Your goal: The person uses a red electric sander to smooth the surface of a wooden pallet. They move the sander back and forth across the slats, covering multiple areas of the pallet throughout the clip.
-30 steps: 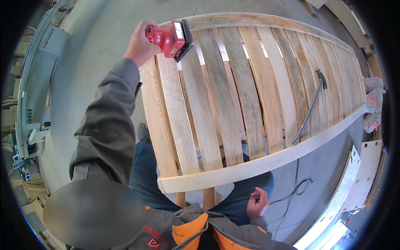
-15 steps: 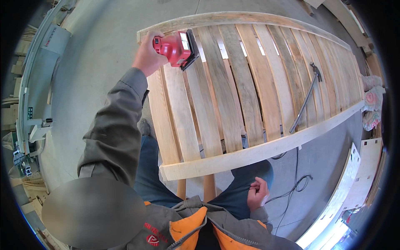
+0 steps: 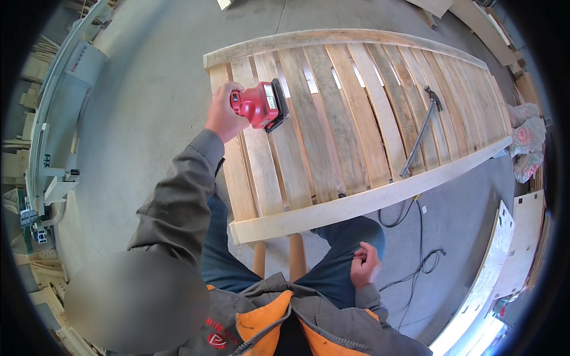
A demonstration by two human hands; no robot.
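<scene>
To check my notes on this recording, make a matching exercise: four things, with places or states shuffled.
1. Red power tool with black base
2. Long metal claw hammer
3. Thin black cable
4. Right hand

A. On the grey floor
B. Curled near the right knee
C. Held in the left hand
D. Lying across wooden slats

Pairs: 1-C; 2-D; 3-A; 4-B

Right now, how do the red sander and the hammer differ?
Held or not: the red sander is in the left hand; the hammer lies unheld across the slats.
Shape: the sander is bulky with a flat dark pad; the hammer is long and slim.
Colour: the sander is mostly red, the hammer dark grey.
Shared: both are tools.
</scene>
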